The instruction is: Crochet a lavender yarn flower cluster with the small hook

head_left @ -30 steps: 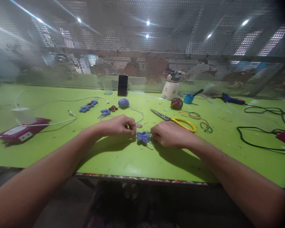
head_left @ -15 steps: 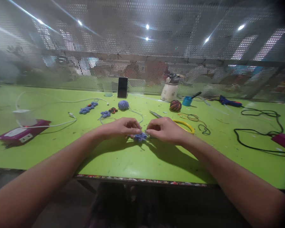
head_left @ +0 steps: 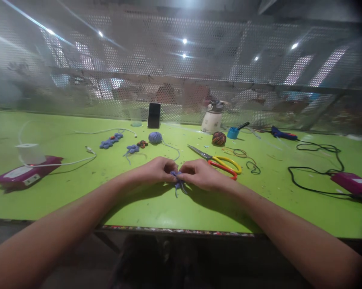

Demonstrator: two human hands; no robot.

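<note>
Between my two hands, just above the front of the table, is a small blue-purple crocheted yarn piece (head_left: 178,185) with loose yarn ends hanging down. My left hand (head_left: 160,170) pinches its left side with thumb and fingers. On the other side my right hand (head_left: 197,173) grips it the same way, the fingertips of both hands nearly meeting. Part of the piece is hidden by the fingers. Behind it a strand runs near a blue yarn ball (head_left: 154,137). Scissors (head_left: 223,163) with red and yellow handles lie beside my right hand.
Finished-looking blue yarn flowers (head_left: 111,141), another blue flower (head_left: 133,149) and a dark multicoloured yarn ball (head_left: 219,138) lie behind. A phone (head_left: 154,115), a bottle (head_left: 211,117), a blue tape roll (head_left: 233,133), a glue gun (head_left: 283,133) and purple power strips (head_left: 30,171) stand around the green table (head_left: 150,214).
My hands have come closer together and turned the yarn piece, so its loose ends now hang downward. More of the scissors shows. The whole view has shifted slightly.
</note>
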